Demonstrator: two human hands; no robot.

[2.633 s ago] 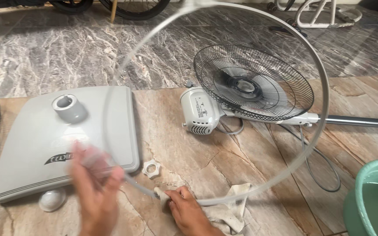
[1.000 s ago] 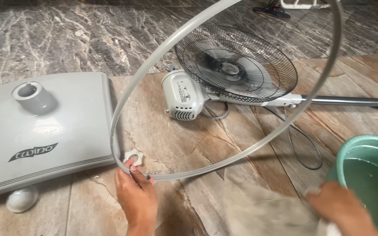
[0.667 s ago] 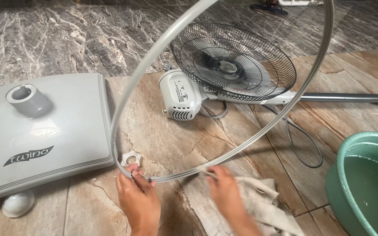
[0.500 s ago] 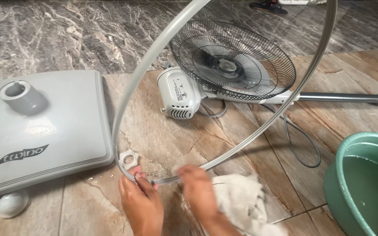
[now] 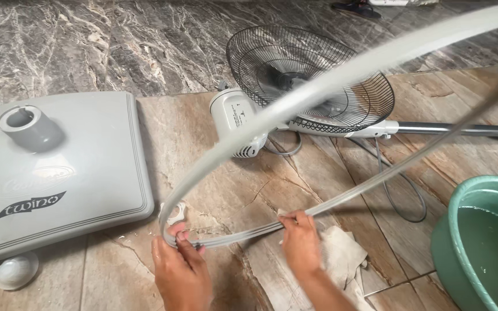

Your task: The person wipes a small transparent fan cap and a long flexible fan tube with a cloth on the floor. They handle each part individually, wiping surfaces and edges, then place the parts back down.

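Gripping the grey ring (image 5: 318, 86) at its near edge with the left hand (image 5: 181, 270); pressing a cloth (image 5: 341, 262) on the ring with the right hand (image 5: 302, 242), fingers closed; lying beyond: fan (image 5: 312, 80), grey base (image 5: 59, 173) at left, green basin (image 5: 485, 242) at right.

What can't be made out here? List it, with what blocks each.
- Ring: its upper arc is motion-blurred and runs off the top-right edge.
- Rag: partly under the right hand, so the grip on it is unclear.
- Nut: partly behind the ring, by the left hand.
- Fan guard: its hub is crossed by the blurred ring.
- Basin: cut off by the right and bottom edges.
- Base: cut off at the left.
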